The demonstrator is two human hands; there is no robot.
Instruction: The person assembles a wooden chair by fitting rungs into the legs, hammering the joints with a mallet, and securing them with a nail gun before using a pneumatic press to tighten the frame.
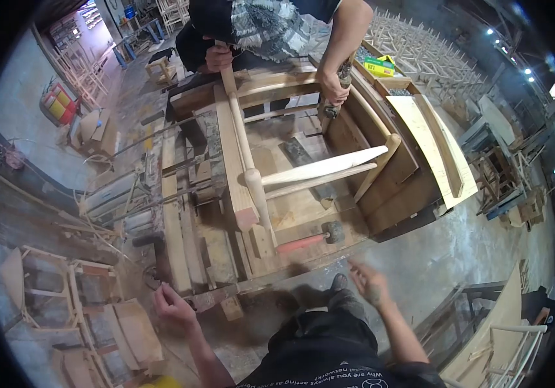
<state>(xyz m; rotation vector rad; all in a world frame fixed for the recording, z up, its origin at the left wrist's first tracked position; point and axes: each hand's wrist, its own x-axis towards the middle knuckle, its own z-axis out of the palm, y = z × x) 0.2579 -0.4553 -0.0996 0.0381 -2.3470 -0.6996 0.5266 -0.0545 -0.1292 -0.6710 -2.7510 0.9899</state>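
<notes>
My left hand (175,305) is at the lower left, near the bench's front edge, its fingers curled together; whether something small is between them I cannot make out. Right of centre, my right hand (369,283) hovers over the floor with its fingers apart and nothing in it. Between and beyond my hands a wooden chair frame (256,186) lies on the workbench (348,223). A mallet with a red handle (301,243) and a dark round head rests on the bench in front of the frame. Neither hand touches the frame or the mallet.
Across the bench a co-worker leans in, one hand (219,58) on the frame's left post, the other (335,89) holding a tool at its far right corner. A yellow board (429,145) lies at the right. Chair frames (45,291) stand at lower left, metal bars (155,139) at left.
</notes>
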